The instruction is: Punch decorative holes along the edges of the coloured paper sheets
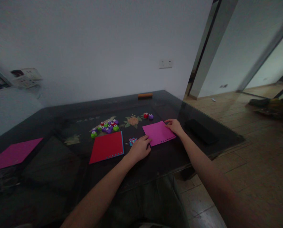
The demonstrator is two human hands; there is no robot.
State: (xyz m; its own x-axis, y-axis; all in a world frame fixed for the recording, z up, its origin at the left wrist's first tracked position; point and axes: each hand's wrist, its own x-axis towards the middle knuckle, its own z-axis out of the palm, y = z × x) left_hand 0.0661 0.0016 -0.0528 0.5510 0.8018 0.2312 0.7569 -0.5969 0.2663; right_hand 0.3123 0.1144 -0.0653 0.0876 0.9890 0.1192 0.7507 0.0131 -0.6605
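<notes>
A pink sheet of paper [158, 131] with a row of punched holes along its near edge lies in front of me. My left hand [139, 147] grips its left edge near the close corner, fingers curled. At the right edge, my right hand [174, 126] has thumb and fingers closed on the paper. Left of my left hand is a red sheet [107, 145] on top of a blue one, also with holes along the near edge. Between the two piles sits a small cluster of pink, blue and white bits [132, 141], too small to name.
Several green, purple and red balls with eye-like spots [108, 127] are grouped behind the red sheet. A red ball [145, 115] and a purple ball [151, 117] sit farther right. Also on the dark table [141, 172]: another pink sheet [14, 154], a brown bar [145, 95], a black flat object [200, 131].
</notes>
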